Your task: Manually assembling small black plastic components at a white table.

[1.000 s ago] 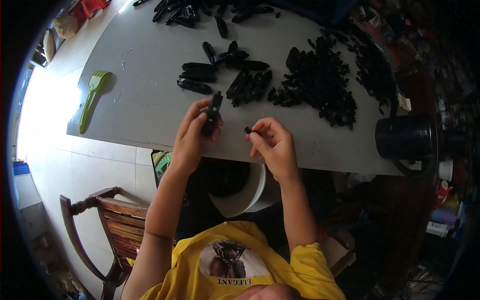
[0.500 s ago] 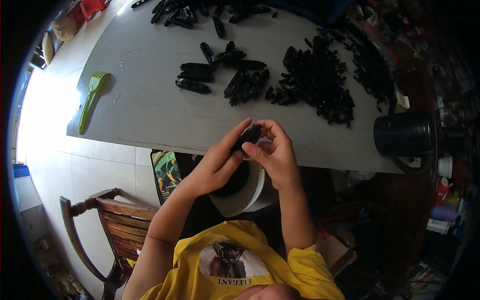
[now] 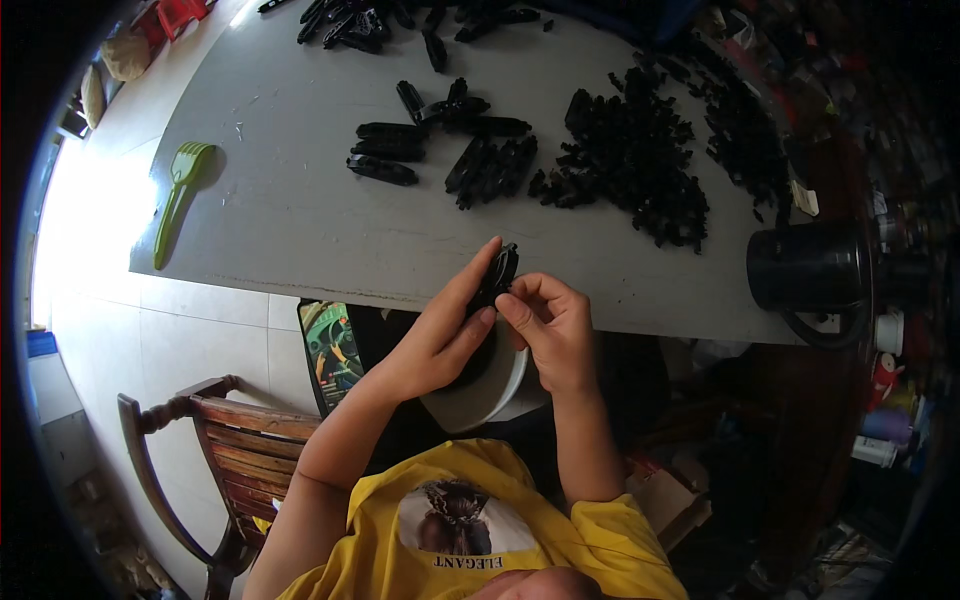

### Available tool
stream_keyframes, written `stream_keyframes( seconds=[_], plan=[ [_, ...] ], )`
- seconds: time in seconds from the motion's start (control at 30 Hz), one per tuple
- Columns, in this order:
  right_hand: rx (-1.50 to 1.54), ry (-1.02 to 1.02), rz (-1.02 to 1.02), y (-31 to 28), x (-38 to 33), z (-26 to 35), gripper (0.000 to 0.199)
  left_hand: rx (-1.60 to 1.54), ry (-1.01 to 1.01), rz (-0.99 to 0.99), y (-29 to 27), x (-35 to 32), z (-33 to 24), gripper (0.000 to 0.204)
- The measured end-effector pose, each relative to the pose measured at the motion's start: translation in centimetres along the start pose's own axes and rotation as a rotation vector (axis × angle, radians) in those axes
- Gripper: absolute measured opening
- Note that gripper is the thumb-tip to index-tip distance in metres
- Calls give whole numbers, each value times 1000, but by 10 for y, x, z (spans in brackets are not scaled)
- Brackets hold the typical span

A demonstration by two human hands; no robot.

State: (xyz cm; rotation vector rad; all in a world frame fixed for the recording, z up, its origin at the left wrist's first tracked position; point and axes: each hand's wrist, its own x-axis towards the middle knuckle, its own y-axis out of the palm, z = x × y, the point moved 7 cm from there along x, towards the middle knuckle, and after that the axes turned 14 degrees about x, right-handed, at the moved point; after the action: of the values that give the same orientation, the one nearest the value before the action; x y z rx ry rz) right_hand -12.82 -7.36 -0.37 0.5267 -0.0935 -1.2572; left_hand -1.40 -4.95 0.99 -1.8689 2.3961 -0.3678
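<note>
Close to the table's front edge, a long black plastic part (image 3: 503,268) is held between my hands. My left hand (image 3: 448,318) is closed along its left side, fingers stretched upward and thumb beneath. The fingers of my right hand (image 3: 551,318) pinch together at the part's lower right end; whether a small piece is between them is hidden. Farther off on the table lie similar black parts (image 3: 385,150), some side by side, some crossed. To their right spreads a heap of small black pieces (image 3: 640,150).
A green fork-like plastic tool (image 3: 180,195) rests on the grey table (image 3: 290,220) at left. A dark mug-shaped container (image 3: 805,268) stands at the right edge. Below my hands is a white bucket-like rim (image 3: 512,390). A wooden chair (image 3: 250,440) stands left of me.
My right hand has slid down from the upper end of the black part to its lower end. More of the part now shows, standing more upright. My left hand barely moved.
</note>
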Motion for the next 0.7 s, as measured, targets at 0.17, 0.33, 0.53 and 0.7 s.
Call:
stream_keyframes(
  seconds=[0.17, 0.33, 0.53, 0.7],
  plan=[
    [6, -32, -30, 0, -2, 0, 13, -54, -15, 7, 2, -1, -2, 60],
    [126, -212, -248, 5, -1, 10, 14, -40, -41, 55, 3, -2, 0, 59],
    [29, -13, 64, -3, 2, -3, 21, -32, -54, 71, 6, -4, 0, 59],
    [337, -152, -69, -21, 19, 6, 15, 562, 176, -218, -38, 10, -9, 49]
  ],
)
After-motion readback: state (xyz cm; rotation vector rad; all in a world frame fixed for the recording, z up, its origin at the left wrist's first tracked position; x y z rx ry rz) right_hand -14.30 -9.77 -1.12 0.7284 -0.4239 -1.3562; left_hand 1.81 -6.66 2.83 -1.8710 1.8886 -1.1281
